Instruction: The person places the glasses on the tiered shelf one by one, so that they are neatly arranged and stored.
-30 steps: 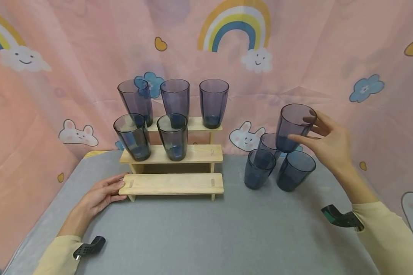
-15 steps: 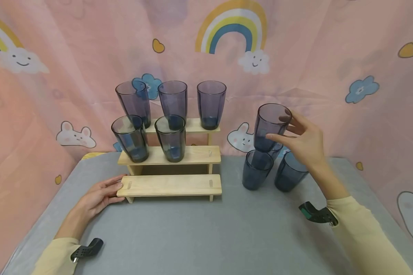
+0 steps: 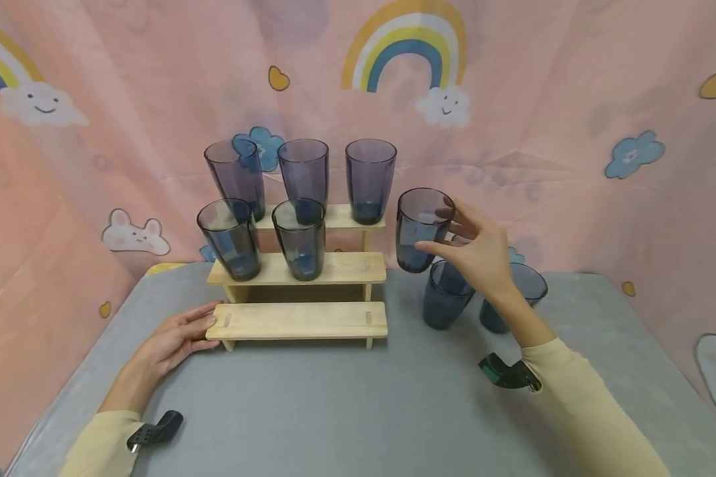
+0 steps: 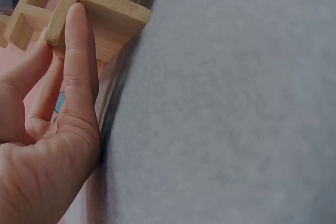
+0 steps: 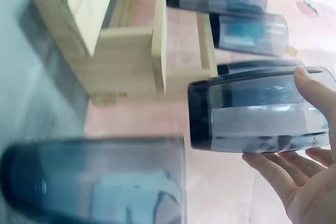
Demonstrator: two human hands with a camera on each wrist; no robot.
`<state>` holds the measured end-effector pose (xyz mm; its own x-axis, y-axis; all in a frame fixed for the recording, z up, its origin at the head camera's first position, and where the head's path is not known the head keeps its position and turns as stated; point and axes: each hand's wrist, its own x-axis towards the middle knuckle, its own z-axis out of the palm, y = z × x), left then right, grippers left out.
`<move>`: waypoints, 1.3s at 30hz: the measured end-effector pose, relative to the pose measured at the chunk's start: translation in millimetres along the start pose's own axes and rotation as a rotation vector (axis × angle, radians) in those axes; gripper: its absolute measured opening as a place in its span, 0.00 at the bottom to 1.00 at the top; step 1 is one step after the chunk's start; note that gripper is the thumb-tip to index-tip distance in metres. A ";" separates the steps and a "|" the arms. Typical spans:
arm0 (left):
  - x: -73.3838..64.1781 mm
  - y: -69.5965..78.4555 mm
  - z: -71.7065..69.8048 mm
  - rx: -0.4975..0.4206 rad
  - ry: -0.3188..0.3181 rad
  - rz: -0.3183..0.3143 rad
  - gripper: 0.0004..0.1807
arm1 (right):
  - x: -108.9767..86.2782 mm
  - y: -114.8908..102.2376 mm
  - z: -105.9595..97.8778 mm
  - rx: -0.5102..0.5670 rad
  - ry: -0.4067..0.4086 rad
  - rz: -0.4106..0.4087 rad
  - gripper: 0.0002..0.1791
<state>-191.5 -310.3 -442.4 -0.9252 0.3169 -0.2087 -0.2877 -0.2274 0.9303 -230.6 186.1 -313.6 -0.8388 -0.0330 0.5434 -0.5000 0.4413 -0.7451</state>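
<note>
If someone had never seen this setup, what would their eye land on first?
Probably the stepped wooden stand left of centre in the head view, with three tinted glasses on its top tier and two more glasses on the middle tier. Then the right hand, holding another glass in the air just right of the stand. The rainbow-printed pink backdrop behind everything likely draws the eye too.

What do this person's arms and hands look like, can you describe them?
Both the left hand and right hand are bare. Pale yellow sleeves stop short of them, a black device at each cuff; the right one shows a green patch.
</note>
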 end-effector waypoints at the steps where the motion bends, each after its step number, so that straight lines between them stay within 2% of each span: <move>1: 0.5 0.4 0.4 0.006 -0.002 -0.003 0.18 | -0.3 -0.9 3.7 0.016 -0.004 -0.008 0.45; 7: 2.2 2.8 2.0 0.022 0.001 -0.006 0.32 | 0.2 -8.8 28.1 0.090 -0.018 -0.038 0.44; 13: 3.2 3.6 1.3 0.037 -0.003 0.003 0.30 | 3.2 -13.2 51.6 0.129 -0.046 -0.048 0.45; 18: 2.7 3.4 -0.1 0.023 0.009 -0.003 0.26 | 1.5 -12.1 63.7 0.112 -0.076 -0.004 0.46; 25: 2.7 3.3 1.3 0.011 0.006 0.000 0.22 | -0.2 -9.9 68.7 0.123 -0.059 0.024 0.46; 33: 1.6 2.0 2.0 0.035 0.033 -0.014 0.38 | -0.8 -12.7 70.8 0.144 -0.074 0.031 0.46; 39: 0.4 1.2 1.6 0.029 0.040 -0.011 0.35 | -3.3 -14.7 61.7 0.096 -0.170 0.068 0.48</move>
<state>-191.8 -309.0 -440.9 -0.9313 0.2819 -0.2305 -0.2913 -0.1971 0.9361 -233.8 124.3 -328.2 -0.8913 -0.1607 0.4239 -0.4528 0.3600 -0.8157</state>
